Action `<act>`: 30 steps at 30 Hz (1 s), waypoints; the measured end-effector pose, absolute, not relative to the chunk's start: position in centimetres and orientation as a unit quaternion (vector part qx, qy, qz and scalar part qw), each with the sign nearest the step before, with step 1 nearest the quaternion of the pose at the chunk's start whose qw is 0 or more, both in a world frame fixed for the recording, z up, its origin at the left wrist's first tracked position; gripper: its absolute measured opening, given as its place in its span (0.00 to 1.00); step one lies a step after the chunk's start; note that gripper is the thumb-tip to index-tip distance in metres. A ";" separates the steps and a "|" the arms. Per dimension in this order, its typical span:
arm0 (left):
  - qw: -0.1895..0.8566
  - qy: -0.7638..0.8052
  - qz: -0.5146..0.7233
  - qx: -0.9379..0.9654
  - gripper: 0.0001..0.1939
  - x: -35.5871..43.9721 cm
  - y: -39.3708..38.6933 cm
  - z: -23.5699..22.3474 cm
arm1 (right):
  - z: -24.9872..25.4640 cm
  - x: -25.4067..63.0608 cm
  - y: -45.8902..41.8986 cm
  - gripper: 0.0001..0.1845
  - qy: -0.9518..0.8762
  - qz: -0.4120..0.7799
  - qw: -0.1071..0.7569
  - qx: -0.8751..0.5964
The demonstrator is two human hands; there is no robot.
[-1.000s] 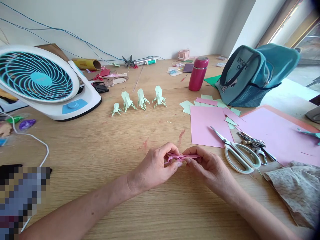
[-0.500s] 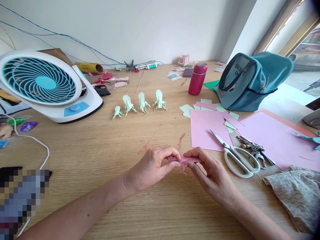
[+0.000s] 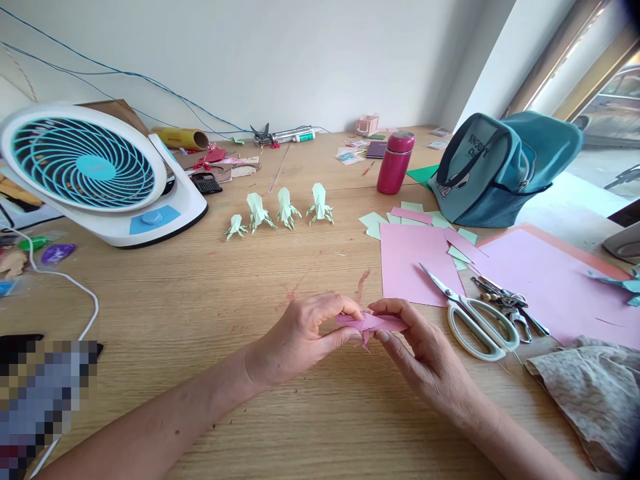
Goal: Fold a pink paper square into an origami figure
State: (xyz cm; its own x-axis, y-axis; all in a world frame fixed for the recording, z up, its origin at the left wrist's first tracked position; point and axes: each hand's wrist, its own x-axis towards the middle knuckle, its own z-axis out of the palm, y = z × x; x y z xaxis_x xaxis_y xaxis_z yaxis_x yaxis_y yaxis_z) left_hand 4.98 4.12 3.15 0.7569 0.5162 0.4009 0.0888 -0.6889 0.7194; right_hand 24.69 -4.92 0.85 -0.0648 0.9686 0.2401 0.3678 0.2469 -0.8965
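A small folded pink paper piece [image 3: 371, 323] is held just above the wooden table, with thin pointed flaps hanging from its underside. My left hand [image 3: 320, 327] pinches its left end between thumb and fingers. On the other end, my right hand [image 3: 413, 340] grips with the index finger along the top and the thumb below. Parts of the paper are covered by my fingers. Beyond my hands, several pale green origami figures with legs [image 3: 288, 208] stand in a row. A square pink sheet [image 3: 410, 260] lies just past my right hand.
White-handled scissors [image 3: 483, 327] and a bunch of keys [image 3: 510, 303] lie right of my hands. Farther back are paper offcuts [image 3: 411, 215], a red flask [image 3: 396, 163] and a blue backpack [image 3: 500, 170]. A fan [image 3: 100, 173] stands left; crumpled cloth [image 3: 590, 393] lies front right.
The pink folded paper has tilted slightly, showing more of its upper face. My right index finger has shifted a little along its top edge. Both hands keep their hold.
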 end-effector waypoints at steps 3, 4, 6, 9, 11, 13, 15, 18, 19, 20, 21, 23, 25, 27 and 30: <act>0.290 0.128 0.338 0.886 0.06 5.0 4.4 3.1 | 1.0 24.8 -4.8 0.06 -0.631 0.386 0.459 -0.492; 0.271 0.121 0.345 0.890 0.06 4.9 4.5 3.2 | 1.0 24.8 -4.8 0.07 -0.625 0.402 0.463 -0.483; 0.240 0.116 0.349 0.898 0.06 4.8 4.5 3.3 | 0.9 24.9 -4.8 0.07 -0.617 0.421 0.472 -0.468; 0.180 0.109 0.353 0.912 0.05 4.6 4.4 3.5 | 0.6 24.8 -4.9 0.06 -0.621 0.403 0.482 -0.469; 0.142 0.104 0.355 0.918 0.05 4.5 4.3 3.6 | 0.5 24.8 -5.1 0.05 -0.637 0.364 0.482 -0.478; 0.119 0.096 0.349 0.924 0.05 4.4 4.4 3.7 | 0.5 24.7 -5.2 0.06 -0.661 0.328 0.476 -0.478; 0.118 0.091 0.336 0.930 0.05 4.4 4.4 3.6 | 0.6 24.7 -5.3 0.08 -0.681 0.303 0.470 -0.473; 0.145 0.088 0.319 0.932 0.06 4.4 4.5 3.7 | 0.6 24.7 -5.4 0.10 -0.699 0.257 0.472 -0.471; 0.152 0.087 0.316 0.932 0.06 4.4 4.6 3.8 | 0.5 24.7 -5.4 0.11 -0.705 0.238 0.474 -0.470; 0.155 0.083 0.315 0.933 0.06 4.4 4.6 3.9 | 0.4 24.6 -5.4 0.11 -0.710 0.222 0.476 -0.469; 0.154 0.080 0.314 0.933 0.07 4.4 4.5 4.0 | 0.3 24.6 -5.4 0.12 -0.713 0.209 0.478 -0.468; 0.140 0.075 0.315 0.936 0.08 4.4 4.4 4.3 | 0.1 24.5 -5.4 0.12 -0.712 0.205 0.480 -0.470; 0.121 0.070 0.321 0.937 0.08 4.4 4.3 4.5 | -0.1 24.4 -5.4 0.11 -0.701 0.223 0.483 -0.476; 0.108 0.058 0.327 0.937 0.08 4.3 4.1 4.6 | -0.2 24.4 -5.3 0.10 -0.687 0.250 0.486 -0.479; 0.100 0.043 0.320 0.941 0.09 4.4 4.0 4.5 | -0.2 24.4 -5.3 0.09 -0.677 0.272 0.488 -0.479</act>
